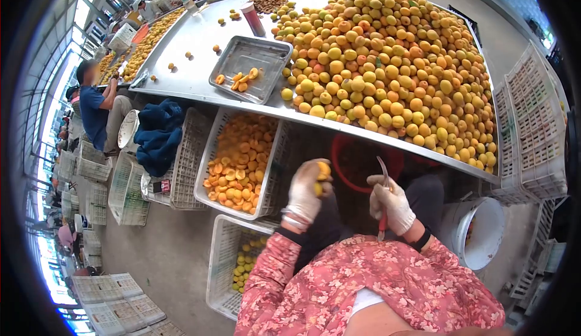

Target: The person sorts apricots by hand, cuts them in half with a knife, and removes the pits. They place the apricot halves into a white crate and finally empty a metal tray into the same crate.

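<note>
Just off the table's near edge, a gloved left hand curls its fingers around fruit. The right hand's fingers wrap a tool by its handle, seemingly keeping the tip free.

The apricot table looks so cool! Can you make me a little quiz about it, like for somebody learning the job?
1. Pick one: which gloved hand grips the red-handled tool with the curved metal tip? A, left; B, right.
2. True or false: the metal tray on the table is filled to the brim with apricot pieces.
3. Fill the gap: below the table edge, many halved apricots lie in a white plastic ____.

Key:
1. B, the right hand.
2. False; only a few pieces lie in it.
3. Crate.
</note>
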`<state>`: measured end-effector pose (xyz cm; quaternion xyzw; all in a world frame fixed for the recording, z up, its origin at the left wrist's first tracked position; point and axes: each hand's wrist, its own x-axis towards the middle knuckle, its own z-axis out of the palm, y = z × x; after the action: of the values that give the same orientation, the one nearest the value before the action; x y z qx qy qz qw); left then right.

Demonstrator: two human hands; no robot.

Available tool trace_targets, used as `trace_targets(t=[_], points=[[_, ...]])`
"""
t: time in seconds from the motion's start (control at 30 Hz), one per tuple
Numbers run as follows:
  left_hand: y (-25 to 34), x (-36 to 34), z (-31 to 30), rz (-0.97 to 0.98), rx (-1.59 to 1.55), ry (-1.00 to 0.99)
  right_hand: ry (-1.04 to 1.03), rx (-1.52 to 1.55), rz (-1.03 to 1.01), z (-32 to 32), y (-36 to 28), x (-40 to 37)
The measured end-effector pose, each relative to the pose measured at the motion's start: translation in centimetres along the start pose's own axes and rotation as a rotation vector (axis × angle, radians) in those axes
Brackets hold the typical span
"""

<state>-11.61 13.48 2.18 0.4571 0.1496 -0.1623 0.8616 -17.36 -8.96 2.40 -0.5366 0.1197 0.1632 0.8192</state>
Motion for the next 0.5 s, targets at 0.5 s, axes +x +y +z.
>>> trace_targets(t=[0.5], points=[[7.2, 12.7, -6.1, 0.625, 0.792, 0.418, -0.044, 0.073, 0.537, -2.0, -0.6, 0.3]])
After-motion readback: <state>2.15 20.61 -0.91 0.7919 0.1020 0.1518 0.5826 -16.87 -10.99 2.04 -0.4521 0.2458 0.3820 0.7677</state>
